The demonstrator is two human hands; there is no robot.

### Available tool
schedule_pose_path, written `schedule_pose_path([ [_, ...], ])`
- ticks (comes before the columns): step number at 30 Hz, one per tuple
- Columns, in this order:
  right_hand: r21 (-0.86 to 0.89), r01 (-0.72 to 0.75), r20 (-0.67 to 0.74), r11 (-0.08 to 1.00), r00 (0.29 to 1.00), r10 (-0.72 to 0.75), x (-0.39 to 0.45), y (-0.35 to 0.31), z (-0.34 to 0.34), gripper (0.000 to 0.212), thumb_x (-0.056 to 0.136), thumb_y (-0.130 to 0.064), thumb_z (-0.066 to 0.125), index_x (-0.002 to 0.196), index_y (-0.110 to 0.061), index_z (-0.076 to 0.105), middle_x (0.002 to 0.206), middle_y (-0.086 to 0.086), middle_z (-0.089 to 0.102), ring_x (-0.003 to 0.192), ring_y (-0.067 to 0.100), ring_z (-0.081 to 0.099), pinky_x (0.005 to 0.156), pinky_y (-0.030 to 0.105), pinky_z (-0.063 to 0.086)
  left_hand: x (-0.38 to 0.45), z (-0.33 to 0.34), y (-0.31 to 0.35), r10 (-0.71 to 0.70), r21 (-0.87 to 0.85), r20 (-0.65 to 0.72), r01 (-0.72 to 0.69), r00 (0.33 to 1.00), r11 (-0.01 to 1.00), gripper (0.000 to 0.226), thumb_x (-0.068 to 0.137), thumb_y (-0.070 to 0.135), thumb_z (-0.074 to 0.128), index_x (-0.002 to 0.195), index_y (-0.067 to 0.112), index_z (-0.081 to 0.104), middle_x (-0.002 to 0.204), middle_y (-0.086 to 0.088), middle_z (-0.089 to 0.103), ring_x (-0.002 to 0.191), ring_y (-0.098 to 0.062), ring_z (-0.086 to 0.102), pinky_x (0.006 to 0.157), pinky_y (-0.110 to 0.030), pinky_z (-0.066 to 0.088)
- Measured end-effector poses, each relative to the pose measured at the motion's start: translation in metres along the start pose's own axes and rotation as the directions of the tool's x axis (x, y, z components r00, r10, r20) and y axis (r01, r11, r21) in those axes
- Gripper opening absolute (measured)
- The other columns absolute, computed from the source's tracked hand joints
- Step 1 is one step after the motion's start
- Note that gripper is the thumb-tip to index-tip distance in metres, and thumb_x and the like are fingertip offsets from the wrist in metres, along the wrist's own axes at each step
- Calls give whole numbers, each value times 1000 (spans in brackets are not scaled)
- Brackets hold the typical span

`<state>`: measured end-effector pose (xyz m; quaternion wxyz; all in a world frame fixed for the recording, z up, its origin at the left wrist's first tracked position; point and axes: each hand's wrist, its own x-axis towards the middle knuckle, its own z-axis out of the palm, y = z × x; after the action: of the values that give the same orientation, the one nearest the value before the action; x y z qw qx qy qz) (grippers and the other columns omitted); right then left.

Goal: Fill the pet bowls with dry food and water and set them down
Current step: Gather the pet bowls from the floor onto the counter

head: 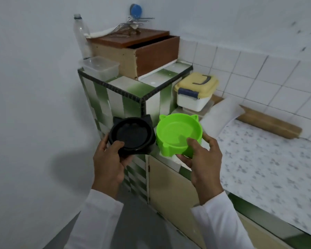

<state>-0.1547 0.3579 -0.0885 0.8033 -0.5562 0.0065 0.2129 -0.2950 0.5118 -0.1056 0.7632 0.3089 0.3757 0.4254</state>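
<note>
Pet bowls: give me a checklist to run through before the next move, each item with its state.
1. Black bowl in left hand's grip: ok, thumb over the rim.
2. Green bowl in right hand's grip: ok, thumb inside, fingers beneath.
3. Bowls empty and ready to fill: green ok; black cannot tell, too dark.
4. Bowls level: not ok, both tilt toward the camera.
5. Dry food in the yellow-lidded container: cannot tell, lid on.
6. Water source: cannot tell; the clear bottle looks empty.

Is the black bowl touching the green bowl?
Cannot tell. In the head view the black bowl and green bowl sit edge to edge, with neither a gap nor contact plainly visible.
</note>
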Motion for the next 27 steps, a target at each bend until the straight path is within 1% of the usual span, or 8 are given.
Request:
schedule_pose_path([
  [1, 5, 12, -21, 1000, 1000, -12, 1, -4, -13, 46, 92, -6, 71, 133, -21, 55, 108, 20, 69, 94, 38, 72, 64, 43, 62, -3, 9, -9, -17, 6, 18, 17, 1000, 1000, 60, 96, -3, 58, 148, 24, 52, 140, -10, 59, 114, -35, 66, 81, -52, 63],
  [5, 22, 49, -99, 999, 994, -47, 5, -23, -59, 47, 92, -5, 70, 133, -22, 55, 109, 20, 68, 96, 39, 70, 64, 44, 63, -20, 42, -41, -73, 32, 80, 70, 994, 997, 63, 94, -4, 58, 149, 27, 52, 141, -12, 59, 109, -35, 68, 74, -46, 65],
  [12, 41, 95, -225, 995, 971, -83, 10, -67, -152, 46, 92, -2, 69, 132, -20, 55, 108, 20, 67, 95, 37, 71, 63, 44, 62, -64, 109, -104, -140, 92, 202, 124, 969, 988, 64, 94, -4, 58, 149, 28, 51, 139, -15, 60, 111, -37, 68, 70, -44, 64],
  [15, 41, 120, -281, 992, 954, -104, 10, -85, -198, 44, 92, -2, 69, 129, -21, 56, 108, 20, 67, 96, 39, 70, 64, 44, 62, -91, 137, -136, -178, 116, 224, 155, 958, 981, 65, 94, -4, 59, 149, 30, 51, 137, -14, 61, 108, -35, 69, 68, -41, 64],
  [17, 48, 136, -312, 990, 943, -115, 9, -97, -227, 43, 92, -2, 69, 129, -21, 56, 107, 19, 68, 96, 39, 71, 64, 46, 63, -110, 155, -155, -199, 120, 237, 174, 951, 977, 66, 93, -5, 59, 148, 30, 52, 136, -13, 61, 111, -36, 67, 66, -39, 64],
  [19, 50, 157, -348, 986, 929, -130, 7, -109, -258, 44, 92, -3, 69, 129, -21, 57, 106, 18, 67, 96, 39, 71, 65, 47, 63, -130, 172, -176, -218, 137, 264, 188, 940, 973, 65, 93, -6, 60, 147, 30, 54, 136, -12, 62, 112, -36, 67, 67, -39, 63],
  [24, 63, 193, -453, 979, 880, -144, -2, -131, -333, 45, 90, -1, 70, 128, -21, 57, 109, 22, 67, 97, 39, 70, 64, 46, 62, -178, 210, -228, -282, 182, 325, 233, 903, 955, 65, 92, -5, 61, 145, 31, 55, 133, -12, 64, 108, -33, 70, 69, -40, 63],
  [27, 74, 226, -518, 971, 841, -156, -12, -142, -377, 45, 90, 0, 69, 128, -19, 57, 105, 16, 66, 98, 41, 70, 65, 48, 63, -208, 231, -259, -329, 217, 361, 265, 873, 940, 66, 92, -5, 61, 146, 31, 55, 134, -12, 64, 110, -34, 69, 68, -40, 63],
])
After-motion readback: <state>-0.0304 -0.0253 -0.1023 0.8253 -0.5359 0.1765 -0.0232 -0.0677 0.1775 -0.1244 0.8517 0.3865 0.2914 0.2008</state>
